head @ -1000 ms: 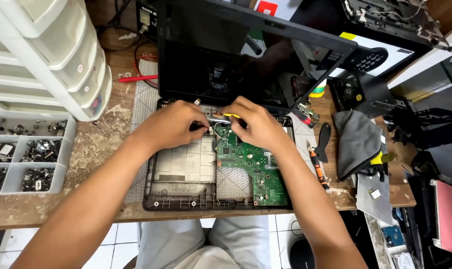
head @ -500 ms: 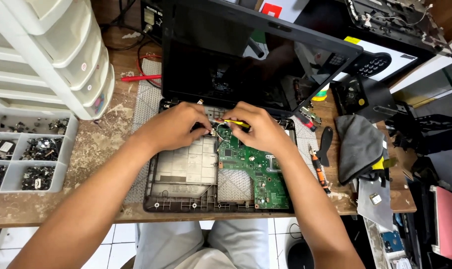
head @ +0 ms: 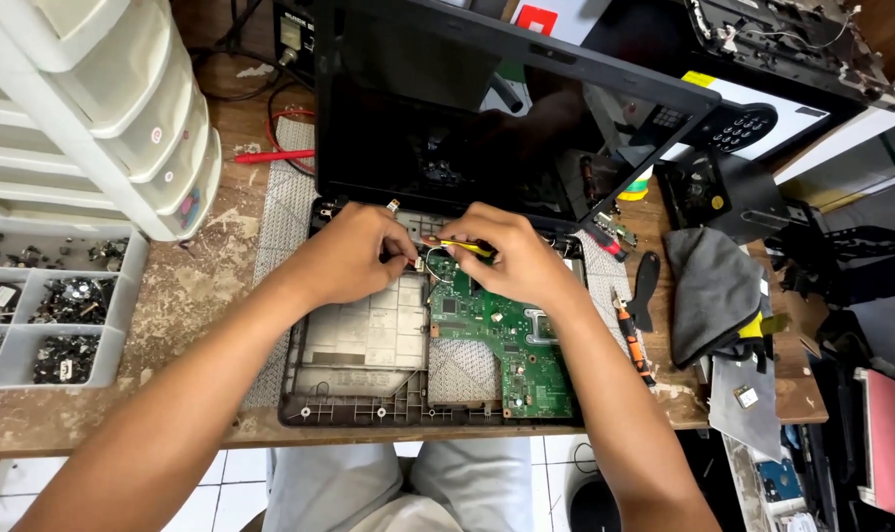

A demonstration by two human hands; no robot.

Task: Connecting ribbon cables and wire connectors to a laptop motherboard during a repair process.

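An opened black laptop base (head: pixel 369 409) lies on the wooden bench with its dark screen (head: pixel 487 128) standing up behind. A green circuit board (head: pixel 512 340) sits in its right half. My right hand (head: pixel 516 261) pinches a thin yellow tool (head: pixel 462 246) whose tip points left at the board's top edge. My left hand (head: pixel 354 256) rests on the base's upper rim, fingertips pinched on a small part or wire right by the tool tip. What the fingertips hold is too small to make out.
White plastic drawers (head: pixel 93 108) stand at the back left, a grey parts tray (head: pixel 43 315) with screws below them. A red probe (head: pixel 275 156), an orange-handled tool (head: pixel 633 340), a grey cloth (head: pixel 714 291) and black parts crowd the right side. My knees are under the bench.
The view has shifted slightly. Both hands stay at the board's top edge, moving a little left, fingertips working close together with the yellow tool.
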